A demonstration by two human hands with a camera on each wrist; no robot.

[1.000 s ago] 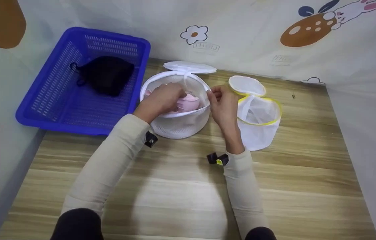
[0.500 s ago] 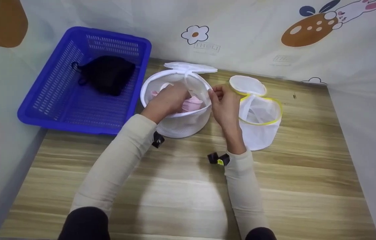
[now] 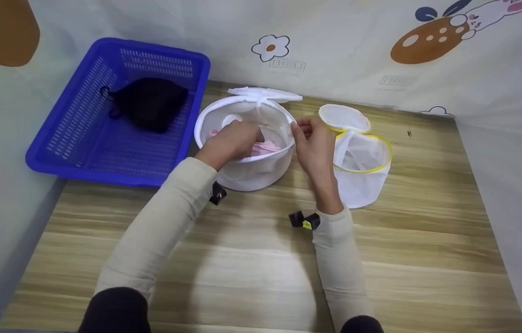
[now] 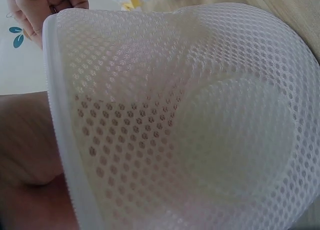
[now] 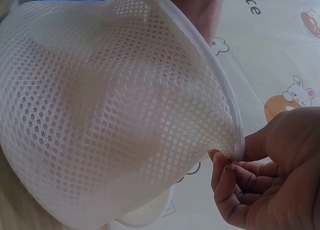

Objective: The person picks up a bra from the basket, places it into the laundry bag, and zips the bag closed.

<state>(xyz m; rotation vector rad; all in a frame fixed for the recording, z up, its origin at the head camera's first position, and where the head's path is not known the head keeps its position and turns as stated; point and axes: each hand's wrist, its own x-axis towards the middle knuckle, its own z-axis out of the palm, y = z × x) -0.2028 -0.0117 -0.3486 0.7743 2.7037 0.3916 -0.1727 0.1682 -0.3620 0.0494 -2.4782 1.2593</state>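
From where I stand, the left hand (image 3: 235,138) is down inside the white mesh bag (image 3: 251,178), by a pink cloth piece (image 3: 265,148); its fingertips are hidden, so I cannot tell whether they grip it. The right hand (image 3: 314,138) pinches the bag's zippered rim on the right side.

It's snug on both flanks. The blue basket (image 3: 94,176) sits just beside the bag to the left, its tall wall hemming that side, a black cloth item (image 3: 152,104) lying in it. A smaller yellow-edged bag (image 3: 360,189) stands close past the right hand, lid tipped back. Behind, the mesh bag's own lid (image 3: 265,94) leans open near the printed sheet (image 3: 334,37), which closes off the table's (image 3: 251,277) far edge. Room opens toward the person, where wood shows between the forearms, and rightward beyond the yellow-edged bag.
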